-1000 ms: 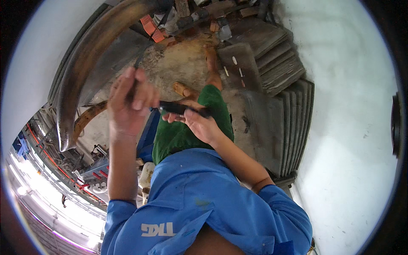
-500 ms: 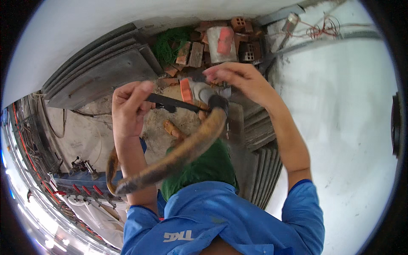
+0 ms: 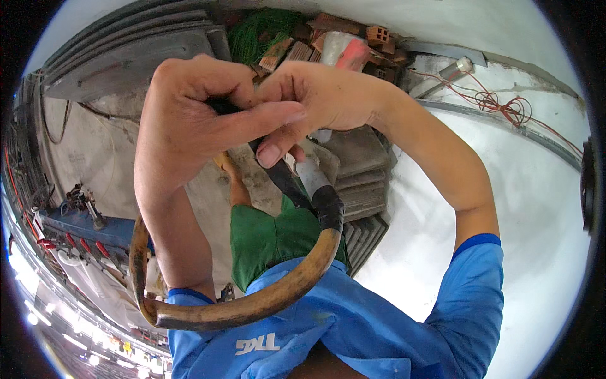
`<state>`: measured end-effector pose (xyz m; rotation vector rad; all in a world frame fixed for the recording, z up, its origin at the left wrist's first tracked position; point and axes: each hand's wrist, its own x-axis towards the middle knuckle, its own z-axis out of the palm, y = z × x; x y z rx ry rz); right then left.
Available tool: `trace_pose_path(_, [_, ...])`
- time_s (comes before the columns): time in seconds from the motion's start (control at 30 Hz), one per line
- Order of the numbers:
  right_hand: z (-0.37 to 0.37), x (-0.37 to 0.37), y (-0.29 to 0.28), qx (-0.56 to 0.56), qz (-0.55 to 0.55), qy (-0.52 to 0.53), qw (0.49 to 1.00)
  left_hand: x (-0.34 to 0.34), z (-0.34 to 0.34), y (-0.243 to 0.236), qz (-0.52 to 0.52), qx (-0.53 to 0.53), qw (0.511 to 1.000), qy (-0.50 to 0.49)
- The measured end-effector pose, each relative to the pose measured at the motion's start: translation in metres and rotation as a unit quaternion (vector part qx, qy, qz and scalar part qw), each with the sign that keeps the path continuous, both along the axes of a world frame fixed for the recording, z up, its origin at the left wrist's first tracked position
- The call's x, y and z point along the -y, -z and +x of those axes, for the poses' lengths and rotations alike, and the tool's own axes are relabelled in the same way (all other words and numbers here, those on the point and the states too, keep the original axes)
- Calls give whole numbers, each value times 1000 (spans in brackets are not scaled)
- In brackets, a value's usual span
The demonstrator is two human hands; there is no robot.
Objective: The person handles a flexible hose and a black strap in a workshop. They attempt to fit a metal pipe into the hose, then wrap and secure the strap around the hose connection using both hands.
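In front of my chest a thick brown hose (image 3: 252, 309) loops round, its end wrapped in black rubber or tape (image 3: 330, 207). A light grey pipe fitting (image 3: 309, 174) comes out of that wrapped end. From the wrap a black strip (image 3: 282, 180) runs up to my hands, which meet above it. My left hand (image 3: 189, 120) is closed, with something dark, likely the same strip, showing between its curled fingers. Across it, my right hand (image 3: 309, 98) is closed too, fingertips pressed on the strip beside the fitting. Much of the fitting is hidden behind the hands.
Dark flat slabs (image 3: 136, 60) lean at the far left. Bricks (image 3: 379, 36), a pale bucket (image 3: 341, 47) and green netting (image 3: 262, 38) are piled at the back. More slabs (image 3: 360, 183) are stacked before the white wall. A blue bench with clamps (image 3: 88, 230) stands left; reddish wire (image 3: 499, 104) lies right.
My hands, apart before, are now together and nearer to me. The right hand has moved left and closed. The fitting's orange part has gone out of sight, and the hose loop sits lower.
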<state>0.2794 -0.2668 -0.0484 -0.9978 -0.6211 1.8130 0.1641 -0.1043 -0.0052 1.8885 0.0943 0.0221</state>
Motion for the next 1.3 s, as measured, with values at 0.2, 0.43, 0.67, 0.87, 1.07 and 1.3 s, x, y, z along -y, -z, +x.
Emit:
trace_pose_path(0.2, [4,3,-11,14,-22,11,1000,8,-22,22,180,179,954,-158])
trace_pose_path(0.43, [9,3,-8,-123,28,53,991,86,-119,19,-123,15,949,-290])
trace_pose_path(0.67, [24,28,-4,-137,85,138,977,116,-118,15,-64,17,990,-125])
trace_pose_path(0.87, [34,106,16,-115,184,267,939,105,-91,23,41,124,991,-5])
trace_pose_path(1.07, [16,147,30,-121,204,365,901,111,-83,24,-102,-10,994,-38])
trace_pose_path(1.3, [21,146,28,-84,218,351,907,94,-68,15,-225,-234,945,28])
